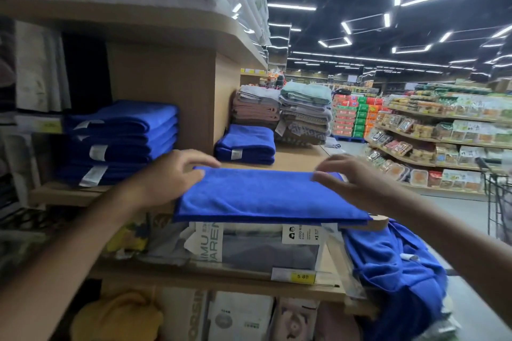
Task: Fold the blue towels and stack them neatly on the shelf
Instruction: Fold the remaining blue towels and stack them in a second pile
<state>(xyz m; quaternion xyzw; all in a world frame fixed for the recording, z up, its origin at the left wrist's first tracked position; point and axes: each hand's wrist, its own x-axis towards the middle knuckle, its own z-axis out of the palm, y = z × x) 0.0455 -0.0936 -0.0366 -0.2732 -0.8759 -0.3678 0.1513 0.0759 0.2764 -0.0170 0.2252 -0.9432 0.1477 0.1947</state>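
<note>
The middle wooden shelf board (293,156) carries a blue towel (266,196) laid flat at its front edge, slightly overhanging. Behind it, against the upright panel, lies a folded blue pair (246,145). Farther back stand mixed towel stacks (304,116). The left compartment board (63,194) carries a blue towel stack (122,141). The lower shelf (221,282) carries a packaged grey textile (266,249).
</note>
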